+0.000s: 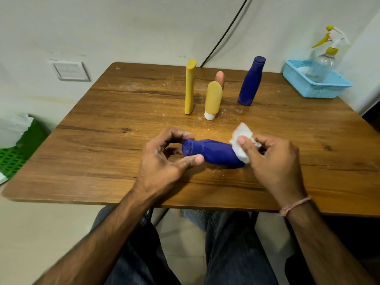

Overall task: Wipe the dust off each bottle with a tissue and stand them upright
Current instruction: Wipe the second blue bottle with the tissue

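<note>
Fingers (pixel 181 134) of the left hand (pixel 162 163) are curling round the cap end of the blue bottle (pixel 216 153), lying sideways between both hands, while the right hand (pixel 275 161) is pinching a tissue (pixel 242 133) against its base. Beyond the fingers, a tall yellow bottle (pixel 190 89), yellow tube (pixel 213 99), pinkish bottle (pixel 220 78) and second blue bottle (pixel 250 83) are standing on the scuffed, dust-flecked wooden table (pixel 102 140); farther right, a blue basket (pixel 320 90) is holding a spray bottle (pixel 324 60) by the white wall (pixel 123 27).
</note>
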### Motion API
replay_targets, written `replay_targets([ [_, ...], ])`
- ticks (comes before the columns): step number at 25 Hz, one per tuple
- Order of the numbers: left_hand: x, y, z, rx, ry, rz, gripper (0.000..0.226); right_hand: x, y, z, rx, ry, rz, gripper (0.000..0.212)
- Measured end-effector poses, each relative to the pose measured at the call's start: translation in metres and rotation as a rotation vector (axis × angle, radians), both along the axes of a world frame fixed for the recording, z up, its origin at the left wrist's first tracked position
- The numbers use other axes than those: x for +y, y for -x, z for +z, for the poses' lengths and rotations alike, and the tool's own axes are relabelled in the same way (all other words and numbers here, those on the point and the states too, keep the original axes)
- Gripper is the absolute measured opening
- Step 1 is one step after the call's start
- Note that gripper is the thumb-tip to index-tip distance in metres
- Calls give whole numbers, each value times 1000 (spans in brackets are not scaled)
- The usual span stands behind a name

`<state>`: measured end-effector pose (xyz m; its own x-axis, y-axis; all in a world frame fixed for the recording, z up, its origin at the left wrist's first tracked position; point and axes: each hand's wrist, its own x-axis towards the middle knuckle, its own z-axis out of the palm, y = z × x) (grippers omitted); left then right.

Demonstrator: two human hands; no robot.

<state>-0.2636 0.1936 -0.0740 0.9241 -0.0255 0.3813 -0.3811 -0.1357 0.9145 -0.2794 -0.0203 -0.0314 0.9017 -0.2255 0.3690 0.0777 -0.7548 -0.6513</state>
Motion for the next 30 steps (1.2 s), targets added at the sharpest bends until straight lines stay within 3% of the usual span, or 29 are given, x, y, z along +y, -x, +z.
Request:
replay_targets([
  [3,-13,2,16,-150,-69,28,44,37,18,8,-262,42,136,17],
  [7,-19,1,36,-262,-196,136,43,41,21,40,-535,-76,202,19],
  [12,-16,0,59,-233,-286,136,24,45,13,37,-538,506,483,28],
  [15,-18,2,60,-200,-298,141,37,35,14,40,-523,485,619,26],
  [19,-21,-6,64,-151,-292,180,37,24,19,54,-383,-110,411,15],
  [23,-3,-45,85,-123,-304,328,38,6,6,42,-4,-968,152,16],
  [26,15,-86,103,-92,-374,401,40,-12,-12,31,212,-1487,44,23],
  [28,24,-115,108,-63,-390,417,42,-22,-20,27,261,-1615,83,29],
  [30,28,-137,108,-46,-366,439,44,-22,-26,21,280,-1580,114,34],
])
